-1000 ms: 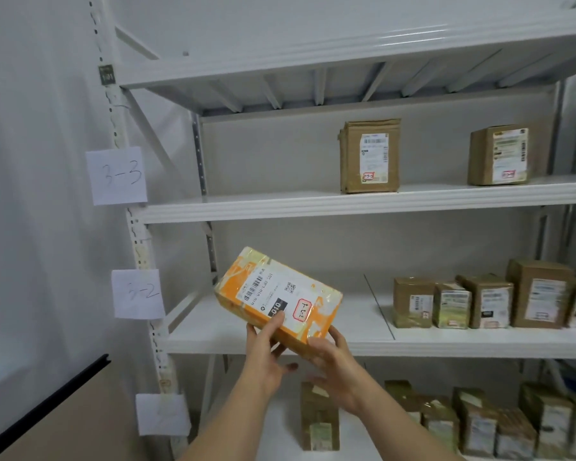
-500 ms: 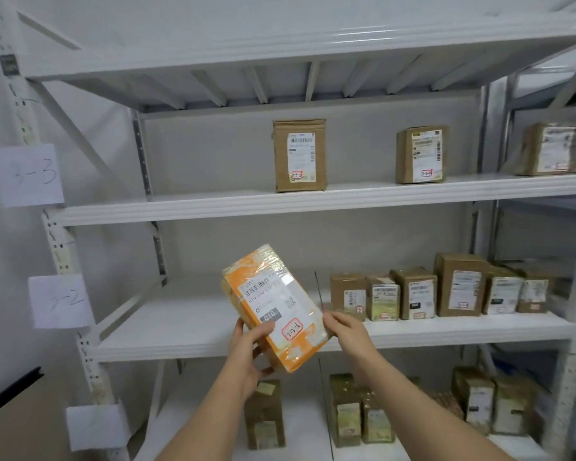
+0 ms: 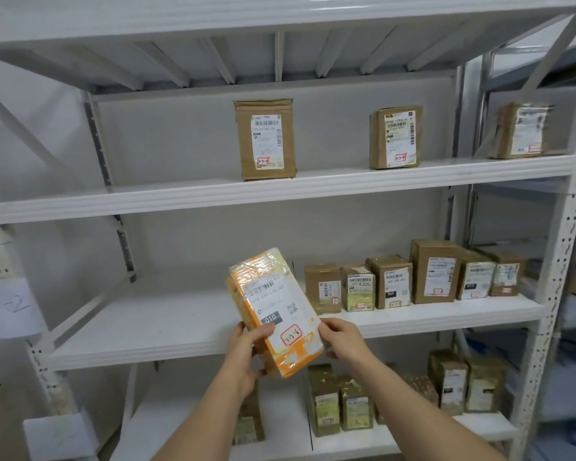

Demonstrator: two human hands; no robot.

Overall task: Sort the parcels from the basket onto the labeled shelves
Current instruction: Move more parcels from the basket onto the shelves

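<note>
In front of the white metal shelf rack's (image 3: pixel 280 191) middle shelf (image 3: pixel 167 324), both hands hold an orange-and-white tape-wrapped rectangular parcel (image 3: pixel 273 311) up, tilted. It looks light and stiff, its glossy tape likely slippery; gripping the lower edges suits. Left hand (image 3: pixel 246 347) wraps one side, right hand (image 3: pixel 341 337) pinches the other.

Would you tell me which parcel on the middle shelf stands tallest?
The plain brown box, fourth from the left in that row; its top rises clearly above the smaller parcels on either side.
</note>
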